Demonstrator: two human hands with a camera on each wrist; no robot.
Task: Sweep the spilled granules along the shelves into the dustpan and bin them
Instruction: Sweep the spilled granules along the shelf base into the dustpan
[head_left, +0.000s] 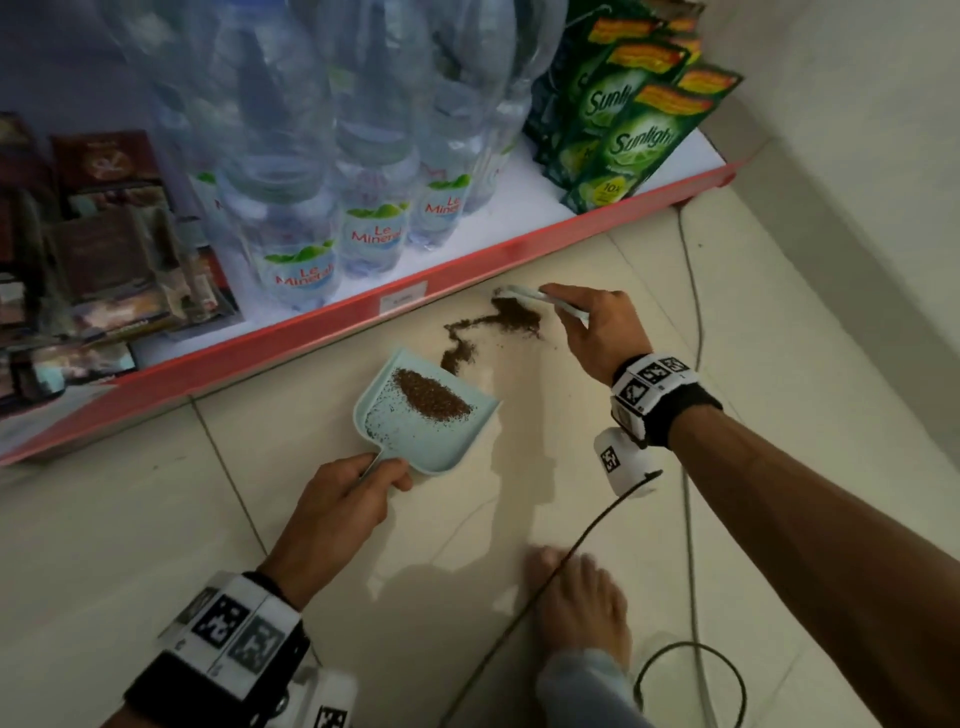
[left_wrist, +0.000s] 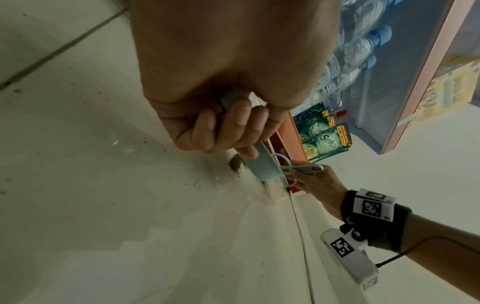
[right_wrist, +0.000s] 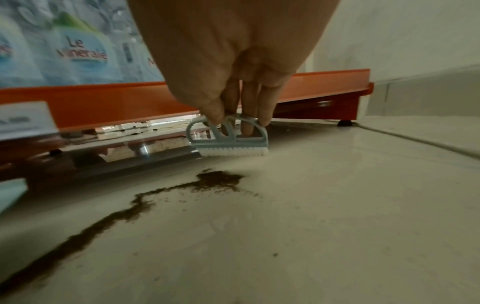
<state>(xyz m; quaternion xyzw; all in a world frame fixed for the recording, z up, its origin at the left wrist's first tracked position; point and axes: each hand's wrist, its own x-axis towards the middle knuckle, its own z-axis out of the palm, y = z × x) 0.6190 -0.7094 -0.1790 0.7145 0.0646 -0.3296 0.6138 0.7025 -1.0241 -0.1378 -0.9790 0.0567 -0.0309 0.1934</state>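
Granules (head_left: 511, 314), dark brown, lie in a heap on the floor just below the brush bristles, with a thin crooked trail running from the heap toward the dustpan lip. Second pile of the same stuff sits inside the dustpan (head_left: 441, 441), pale blue, flat on the tile.

Right hand (head_left: 602, 332): fingers and thumb curled on the arched handle of the small brush (right_wrist: 230, 136), white bristles pointing down at the tile just beyond the heap, close under the shelf edge. Whether bristles touch the floor: cannot tell.

Left hand (head_left: 343, 501): fingers wrapped round the dustpan handle, thumb on top.

Floor (head_left: 779, 415): pale glossy tiles, dark grout lines, stray specks. Red-edged bottom shelf (head_left: 467, 270) carries Le Minerale water bottles (head_left: 301, 260) and green Sunlight sachets (head_left: 634, 135). Black cable (head_left: 540, 592) crosses a bare foot (head_left: 582, 603). White wall at right.
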